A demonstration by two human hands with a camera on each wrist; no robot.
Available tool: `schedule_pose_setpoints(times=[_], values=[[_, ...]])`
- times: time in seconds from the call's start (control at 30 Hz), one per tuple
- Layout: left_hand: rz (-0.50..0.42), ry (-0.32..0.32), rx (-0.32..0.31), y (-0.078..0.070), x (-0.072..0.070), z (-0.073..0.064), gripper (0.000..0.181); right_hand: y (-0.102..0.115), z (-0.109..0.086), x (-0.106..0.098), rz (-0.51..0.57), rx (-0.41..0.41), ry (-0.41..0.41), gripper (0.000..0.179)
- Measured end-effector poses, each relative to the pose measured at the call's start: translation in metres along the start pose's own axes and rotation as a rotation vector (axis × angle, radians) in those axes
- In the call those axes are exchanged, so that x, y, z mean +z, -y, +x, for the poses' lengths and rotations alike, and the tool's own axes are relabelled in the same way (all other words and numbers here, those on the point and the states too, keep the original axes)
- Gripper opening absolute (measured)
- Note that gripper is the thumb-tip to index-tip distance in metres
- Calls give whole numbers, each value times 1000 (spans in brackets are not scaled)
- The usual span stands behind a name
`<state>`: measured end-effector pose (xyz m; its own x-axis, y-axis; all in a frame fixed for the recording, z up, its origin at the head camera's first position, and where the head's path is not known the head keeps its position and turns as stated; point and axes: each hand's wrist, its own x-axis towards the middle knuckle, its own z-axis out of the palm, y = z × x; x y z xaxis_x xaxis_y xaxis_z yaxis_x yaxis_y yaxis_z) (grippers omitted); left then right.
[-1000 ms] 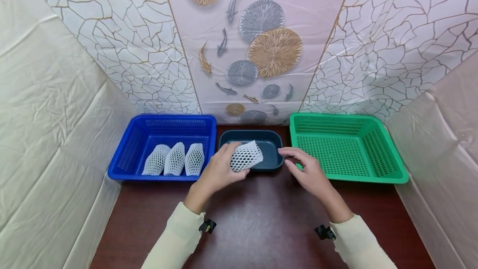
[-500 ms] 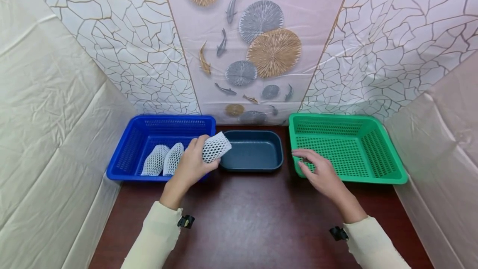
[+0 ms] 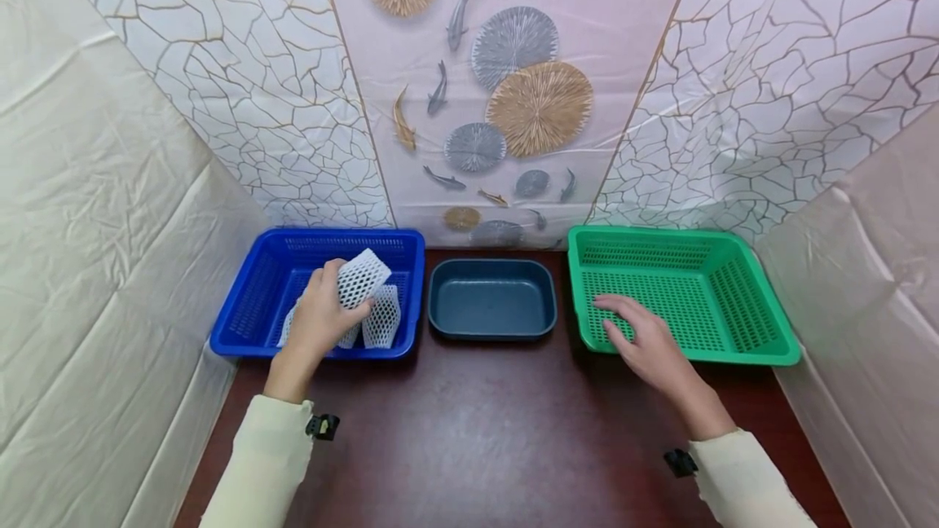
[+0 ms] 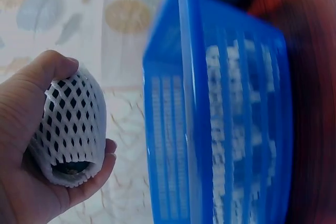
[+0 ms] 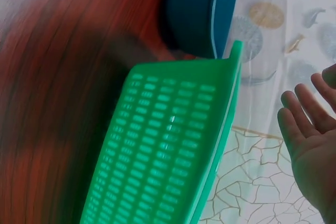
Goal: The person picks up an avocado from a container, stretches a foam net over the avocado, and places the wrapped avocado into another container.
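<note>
My left hand [image 3: 315,320] grips a white foam fruit net [image 3: 363,277] above the blue basket [image 3: 245,300]. In the left wrist view, thumb and fingers curl round the foam net [image 4: 79,111], and something dark green shows through its mesh and open end. Below the hand, more white foam nets [image 3: 381,320] lie in the basket, partly hidden by it. My right hand [image 3: 649,345] hovers over the near left part of the green basket [image 3: 653,300]. In the right wrist view its fingers [image 5: 302,111] are loosely extended, with nothing held.
Between the two baskets stands a dark blue-green oblong tray [image 3: 491,308] with nothing in it. All three containers are on a dark red-brown table [image 3: 484,430]. A patterned cloth [image 3: 477,88] hangs behind them, with pale cloth walls at both sides.
My left hand has carried the foam net leftward from over the dark tray to over the blue basket. My right hand has drifted right, from beside the tray to over the green basket.
</note>
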<state>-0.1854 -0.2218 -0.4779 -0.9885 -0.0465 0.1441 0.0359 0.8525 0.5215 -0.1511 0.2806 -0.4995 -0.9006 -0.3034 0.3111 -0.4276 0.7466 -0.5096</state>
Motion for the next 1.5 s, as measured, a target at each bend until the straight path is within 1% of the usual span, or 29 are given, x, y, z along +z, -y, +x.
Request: schedule_pose_setpoints(times=[0.17,0.23,0.37,0.47,0.6,0.77,0.93,1.1,1.23,1.3,1.4,1.5], values=[[43,-16,-60,26,-12,1,81,-7,-3,1,-92,-38,1,39],[56,-13,-80,36,-16,2,82,-9,-4,1,-132,-69,-11,41],[74,4,-141,54,-24,4,86,-16,-5,1,-202,-124,-31,48],[86,29,-191,68,-27,8,89,-21,-5,1,-259,-161,-37,52],[98,80,-254,84,-29,12,92,-29,-8,0,-313,-184,-37,52],[106,133,-331,102,-30,16,97,-37,-12,-2,-317,-174,-37,50],[91,156,-389,114,-29,20,98,-39,-14,-2,-302,-153,-43,51],[81,164,-458,122,-28,24,98,-37,-14,-3,-291,-146,-53,50],[84,172,-473,126,-27,25,95,-34,-14,-6,-281,-125,-44,50],[89,189,-482,127,-27,25,95,-33,-16,-7,-272,-115,-42,50],[115,210,-510,128,-26,24,96,-32,-18,-8,-268,-102,-41,49],[142,207,-528,130,-26,23,96,-32,-21,-8,-262,-87,-36,49]])
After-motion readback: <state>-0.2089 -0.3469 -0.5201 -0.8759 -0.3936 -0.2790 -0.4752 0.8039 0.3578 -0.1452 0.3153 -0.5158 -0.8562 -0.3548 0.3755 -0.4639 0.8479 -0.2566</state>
